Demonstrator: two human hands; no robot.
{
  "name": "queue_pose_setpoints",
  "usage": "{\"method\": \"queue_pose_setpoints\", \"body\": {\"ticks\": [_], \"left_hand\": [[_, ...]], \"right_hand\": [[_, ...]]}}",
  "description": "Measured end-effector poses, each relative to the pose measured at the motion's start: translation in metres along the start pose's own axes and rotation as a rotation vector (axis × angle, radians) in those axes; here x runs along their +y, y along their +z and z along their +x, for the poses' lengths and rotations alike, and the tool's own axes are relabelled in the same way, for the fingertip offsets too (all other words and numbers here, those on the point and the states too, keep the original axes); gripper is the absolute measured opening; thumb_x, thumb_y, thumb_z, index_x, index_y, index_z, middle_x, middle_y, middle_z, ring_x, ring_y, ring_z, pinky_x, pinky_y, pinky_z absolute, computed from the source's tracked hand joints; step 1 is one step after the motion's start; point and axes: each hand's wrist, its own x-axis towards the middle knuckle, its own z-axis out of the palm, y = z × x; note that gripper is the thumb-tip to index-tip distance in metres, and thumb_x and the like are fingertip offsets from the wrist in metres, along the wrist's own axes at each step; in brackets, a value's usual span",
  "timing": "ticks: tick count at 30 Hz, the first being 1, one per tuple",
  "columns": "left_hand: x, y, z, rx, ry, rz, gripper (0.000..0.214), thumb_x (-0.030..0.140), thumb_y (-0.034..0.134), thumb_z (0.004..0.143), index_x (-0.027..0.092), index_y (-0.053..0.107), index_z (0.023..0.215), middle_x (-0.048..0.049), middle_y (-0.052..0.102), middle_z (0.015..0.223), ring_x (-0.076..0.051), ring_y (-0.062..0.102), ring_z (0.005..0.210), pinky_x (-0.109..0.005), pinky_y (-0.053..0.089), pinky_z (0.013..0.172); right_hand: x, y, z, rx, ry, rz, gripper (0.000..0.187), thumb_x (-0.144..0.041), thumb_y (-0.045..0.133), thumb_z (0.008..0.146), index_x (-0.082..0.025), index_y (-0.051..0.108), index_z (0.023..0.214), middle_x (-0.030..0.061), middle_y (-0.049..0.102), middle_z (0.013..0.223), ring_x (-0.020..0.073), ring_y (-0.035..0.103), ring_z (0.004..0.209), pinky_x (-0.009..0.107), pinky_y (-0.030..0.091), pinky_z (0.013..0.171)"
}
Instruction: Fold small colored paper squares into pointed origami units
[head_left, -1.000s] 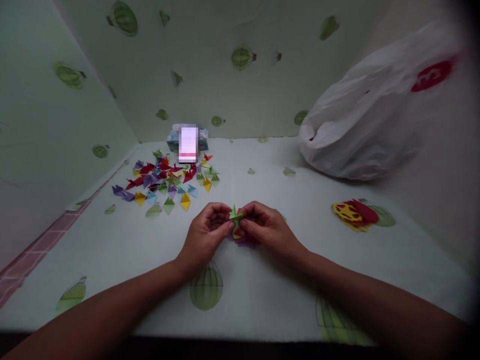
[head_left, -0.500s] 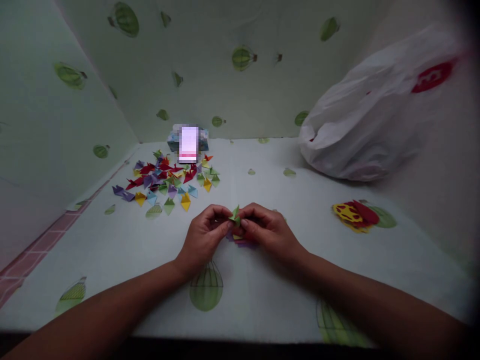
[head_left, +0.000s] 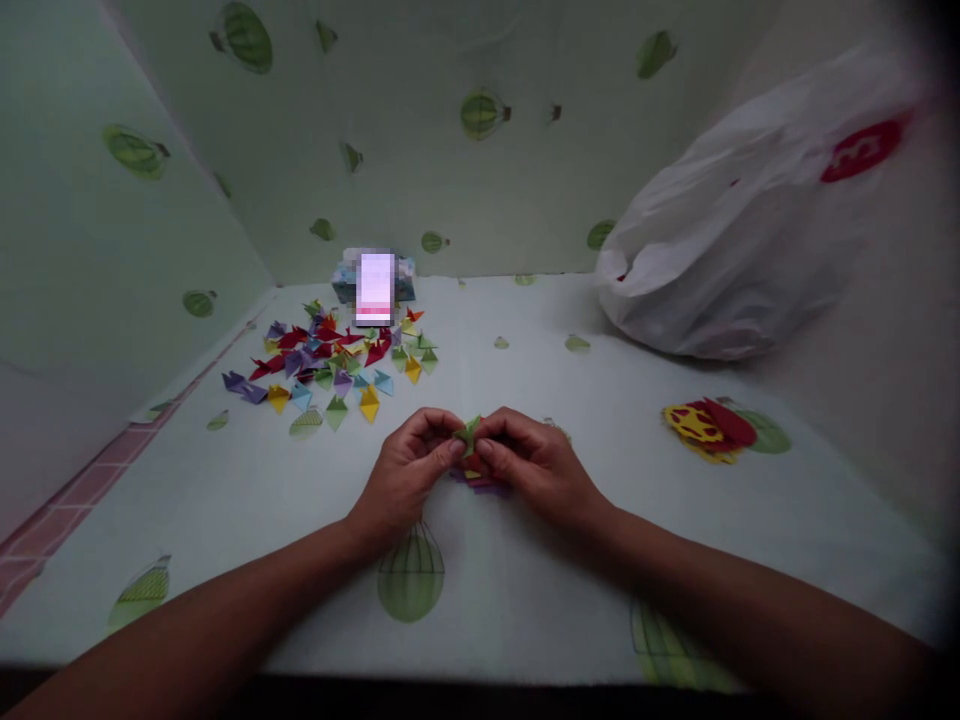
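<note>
A small green folded paper piece [head_left: 469, 432] is pinched between my two hands above the table's middle. My left hand [head_left: 412, 470] grips its left side between thumb and fingers. On the other side, my right hand [head_left: 536, 460] pinches it the same way. Just below the fingertips lies a small stack of coloured paper [head_left: 480, 480], in orange, yellow and purple, partly hidden by my hands. Farther left, a heap of folded paper pieces [head_left: 330, 360] in red, purple, green, yellow and blue spreads over the table.
A lit phone [head_left: 374, 288] leans on a patterned box [head_left: 345, 281] behind the heap. At the right stands a large white plastic bag [head_left: 720, 240]. Yellow and red cut-out shapes [head_left: 705, 428] lie on the balloon-print table cover [head_left: 525, 600], nearer than the bag.
Between my fingertips, the green paper has turned a little and its pointed tip stands up less. Both hands stay nearly in place. The whole view has shifted slightly.
</note>
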Motion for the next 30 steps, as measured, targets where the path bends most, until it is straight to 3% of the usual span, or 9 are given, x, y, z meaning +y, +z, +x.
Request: {"method": "queue_pose_setpoints", "body": {"ticks": [4,9,14,19,26,30], "left_hand": [[0.0007,0.0008,-0.0009,0.004,0.030,0.044,0.014,0.021,0.072,0.082,0.018,0.063,0.092,0.0011,0.062,0.084,-0.010,0.059,0.077,-0.022,0.049,0.071],[0.0001,0.0012,-0.0022,0.015,0.041,0.070,0.028,0.019,0.075,0.079,0.021,0.061,0.102,0.0021,0.063,0.090,-0.011,0.061,0.082,-0.022,0.049,0.074],[0.0018,-0.0009,-0.0009,-0.014,-0.058,0.215,0.014,0.029,0.072,0.082,0.016,0.065,0.083,0.0002,0.065,0.079,-0.011,0.058,0.074,-0.024,0.045,0.070],[0.0018,-0.0013,-0.0023,0.027,0.007,0.302,0.016,0.029,0.071,0.082,0.016,0.063,0.079,0.0002,0.062,0.075,-0.013,0.055,0.071,-0.025,0.043,0.067],[0.0012,-0.0011,-0.0024,0.021,0.139,0.342,0.009,0.027,0.068,0.085,0.018,0.067,0.085,-0.0024,0.061,0.086,-0.016,0.058,0.083,-0.028,0.045,0.077],[0.0055,-0.0005,-0.0004,-0.019,0.123,0.271,0.010,0.029,0.069,0.085,0.018,0.071,0.086,-0.0027,0.060,0.087,-0.016,0.058,0.084,-0.028,0.046,0.079]], "right_hand": [[-0.0008,0.0001,-0.0001,0.018,0.040,0.055,0.014,-0.029,0.068,0.083,-0.017,0.061,0.085,0.0006,0.063,0.077,0.0122,0.064,0.068,0.026,0.056,0.061],[0.0004,-0.0009,-0.0004,0.085,-0.017,-0.008,0.012,-0.028,0.066,0.083,-0.017,0.061,0.080,0.0018,0.063,0.078,0.0129,0.060,0.069,0.026,0.053,0.062],[0.0018,-0.0023,0.0004,0.124,-0.058,-0.064,0.011,-0.028,0.068,0.083,-0.019,0.062,0.080,0.0015,0.062,0.080,0.0129,0.059,0.071,0.027,0.052,0.065],[0.0041,-0.0018,0.0023,0.056,0.006,0.009,0.013,-0.029,0.069,0.082,-0.019,0.061,0.085,0.0001,0.063,0.077,0.0132,0.062,0.067,0.027,0.053,0.061],[0.0010,0.0007,-0.0030,0.045,-0.181,-0.123,0.004,-0.022,0.064,0.086,-0.020,0.062,0.088,0.0026,0.060,0.086,0.0131,0.060,0.069,0.027,0.053,0.062],[-0.0009,-0.0022,-0.0021,0.091,-0.136,-0.046,0.007,-0.027,0.059,0.090,-0.020,0.059,0.091,0.0007,0.058,0.079,0.0117,0.056,0.068,0.025,0.051,0.061]]}}
